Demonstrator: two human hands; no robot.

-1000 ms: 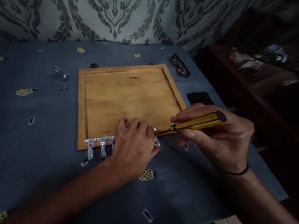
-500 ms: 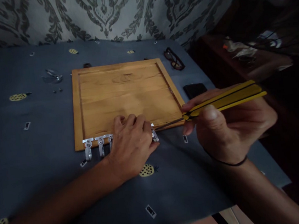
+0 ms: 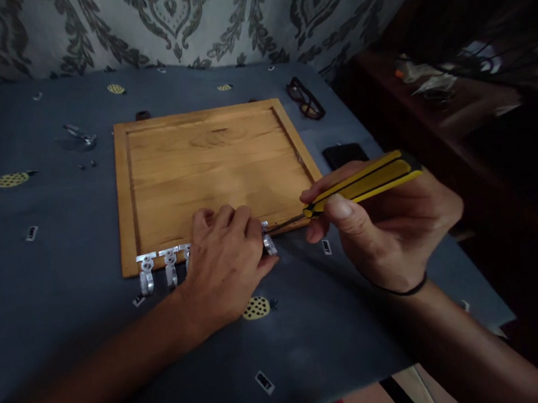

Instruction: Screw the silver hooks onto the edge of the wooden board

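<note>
A framed wooden board (image 3: 217, 168) lies flat on the cloth, with a row of silver metal hooks (image 3: 171, 266) along its near edge. My left hand (image 3: 227, 263) covers the middle of this row, its fingers curled down onto the board edge and its thumb beside the end hook (image 3: 269, 245). In my right hand (image 3: 382, 228) is a yellow and black screwdriver (image 3: 363, 183), gripped by its handle between thumb and fingers. Its shaft points left and slightly down to the end of the hook row. I cannot make out exactly what the tip touches.
Eyeglasses (image 3: 305, 99) and a dark flat object (image 3: 345, 154) rest right of the board. Left of it lie a clear bag with a metal piece (image 3: 80, 137) and small screws (image 3: 87, 165). A patterned curtain (image 3: 173, 19) hangs behind; cluttered dark furniture (image 3: 431, 101) stands to the right.
My right hand and the screwdriver have moved left, closer to the end hook and my left hand. The whole view has shifted slightly. My left hand stays on the hook row.
</note>
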